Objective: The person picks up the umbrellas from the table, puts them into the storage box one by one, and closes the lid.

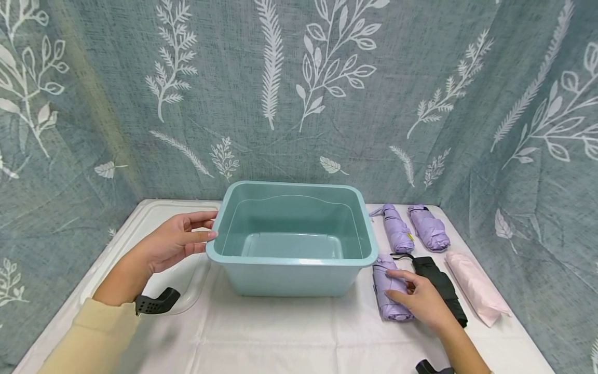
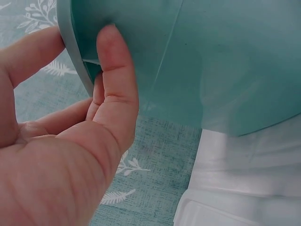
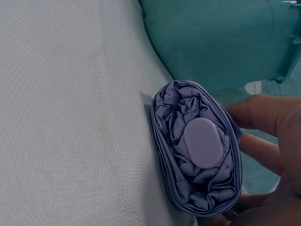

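In the head view, a light teal plastic bin (image 1: 289, 278) stands mid-table. My left hand (image 1: 175, 241) is at its left rim; in the left wrist view, fingers (image 2: 117, 80) hook under the rim and another finger touches its edge. My right hand (image 1: 420, 301) grips a folded purple umbrella (image 1: 385, 291) from above, beside the bin's right end. The right wrist view shows that umbrella's end (image 3: 204, 143) against the white cloth, with fingers on two sides of it. A black folded umbrella (image 1: 436, 283) lies just right of the hand.
Two more purple folded umbrellas (image 1: 397, 228) lie behind, at the back right. A pale pink folded umbrella (image 1: 476, 285) is near the right edge. A translucent white lid (image 1: 161, 213) lies left of the bin. Patterned cloth (image 1: 289, 145) encloses the table's back and sides.
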Demonstrator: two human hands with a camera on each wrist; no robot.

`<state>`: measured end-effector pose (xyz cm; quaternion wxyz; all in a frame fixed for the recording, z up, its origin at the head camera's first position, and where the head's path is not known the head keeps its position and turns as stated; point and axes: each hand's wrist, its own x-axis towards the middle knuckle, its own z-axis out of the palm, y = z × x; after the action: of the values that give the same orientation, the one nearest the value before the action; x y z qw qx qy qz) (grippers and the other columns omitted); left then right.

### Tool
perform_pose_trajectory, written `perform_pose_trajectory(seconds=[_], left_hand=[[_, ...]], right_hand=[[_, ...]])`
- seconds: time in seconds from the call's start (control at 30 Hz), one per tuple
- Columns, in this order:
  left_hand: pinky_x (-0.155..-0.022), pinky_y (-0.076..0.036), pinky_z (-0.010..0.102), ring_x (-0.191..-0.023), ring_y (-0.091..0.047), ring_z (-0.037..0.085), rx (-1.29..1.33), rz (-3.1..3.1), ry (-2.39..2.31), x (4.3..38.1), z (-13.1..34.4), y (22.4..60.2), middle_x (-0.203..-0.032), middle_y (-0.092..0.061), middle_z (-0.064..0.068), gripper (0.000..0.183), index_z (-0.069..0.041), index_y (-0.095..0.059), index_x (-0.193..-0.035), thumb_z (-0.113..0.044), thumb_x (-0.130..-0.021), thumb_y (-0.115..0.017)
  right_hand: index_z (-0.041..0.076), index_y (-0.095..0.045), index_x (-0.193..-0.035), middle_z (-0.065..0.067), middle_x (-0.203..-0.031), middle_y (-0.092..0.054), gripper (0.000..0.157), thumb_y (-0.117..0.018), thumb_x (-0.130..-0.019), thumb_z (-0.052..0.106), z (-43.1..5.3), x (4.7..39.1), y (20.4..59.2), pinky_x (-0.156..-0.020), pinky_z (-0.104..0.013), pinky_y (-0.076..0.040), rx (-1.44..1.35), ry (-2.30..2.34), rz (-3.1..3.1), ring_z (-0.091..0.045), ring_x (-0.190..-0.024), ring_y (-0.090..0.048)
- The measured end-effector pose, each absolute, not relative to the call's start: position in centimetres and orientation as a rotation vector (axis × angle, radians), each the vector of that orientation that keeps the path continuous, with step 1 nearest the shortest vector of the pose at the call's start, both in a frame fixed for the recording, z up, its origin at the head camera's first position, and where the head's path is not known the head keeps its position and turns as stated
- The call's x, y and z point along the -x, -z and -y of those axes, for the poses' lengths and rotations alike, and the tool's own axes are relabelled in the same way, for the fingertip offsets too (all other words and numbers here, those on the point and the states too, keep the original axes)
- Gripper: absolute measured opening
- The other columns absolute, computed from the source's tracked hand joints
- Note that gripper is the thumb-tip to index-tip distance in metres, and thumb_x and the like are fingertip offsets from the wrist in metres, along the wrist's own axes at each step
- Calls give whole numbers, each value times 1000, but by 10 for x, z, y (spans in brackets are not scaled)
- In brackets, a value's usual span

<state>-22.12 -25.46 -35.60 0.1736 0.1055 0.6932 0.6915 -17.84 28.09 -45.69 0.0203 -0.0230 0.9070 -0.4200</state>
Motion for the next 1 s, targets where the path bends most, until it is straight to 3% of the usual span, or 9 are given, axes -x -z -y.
perform_pose_trajectory(seconds=[0.13,0.27,0.4,0.5,0.57,0.7,1.0], left_hand=[[-86,-60,25,-95,-68,8,-298,-1972,-1978,220,255,358,-118,-54,0,75,9,-20,-159,-1,-99,-64],[-87,-60,26,-94,-68,8,-302,-1974,-1995,220,254,360,-117,-54,1,73,5,-24,-160,-1,-98,-64],[-88,-60,26,-95,-67,8,-306,-1969,-2000,220,254,361,-118,-53,1,72,4,-26,-160,-1,-98,-64],[-88,-60,26,-96,-67,8,-315,-1974,-1988,220,254,360,-118,-54,1,74,4,-24,-160,-1,-98,-64],[-88,-60,26,-97,-68,9,-324,-1977,-1982,220,254,360,-118,-56,1,75,4,-22,-161,-1,-98,-64],[-88,-61,27,-96,-69,10,-325,-1969,-1985,219,256,359,-115,-57,2,76,4,-22,-161,1,-98,-65],[-87,-61,28,-93,-70,11,-277,-1982,-1936,220,257,354,-114,-59,2,77,0,-24,-161,0,-97,-66]], right_hand=[[11,-71,-129,-8,-105,-67,47,-84,-85,21,-280,179,457,-70,-22,-43,73,1267,-2826,-13,-83,-47],[12,-72,-128,-2,-81,-51,47,-84,-85,22,-279,180,456,-65,-23,-40,82,1219,-2846,-12,-77,-44],[13,-72,-128,0,-75,-46,47,-84,-84,24,-279,181,455,-62,-24,-38,76,1165,-2863,-12,-74,-43],[14,-73,-127,-4,-86,-60,47,-85,-83,26,-279,183,454,-63,-25,-39,69,1126,-2872,-14,-76,-46],[15,-73,-126,-10,-102,-69,47,-85,-83,27,-278,183,454,-66,-25,-42,64,1101,-2876,-16,-81,-50],[17,-73,-125,-18,-132,-67,47,-87,-82,30,-278,184,452,-78,-32,-49,57,1045,-2884,-22,-96,-60],[17,-73,-124,-22,-140,-62,51,-89,-78,32,-278,187,451,-88,-44,-54,58,1022,-2872,-30,-110,-62]])
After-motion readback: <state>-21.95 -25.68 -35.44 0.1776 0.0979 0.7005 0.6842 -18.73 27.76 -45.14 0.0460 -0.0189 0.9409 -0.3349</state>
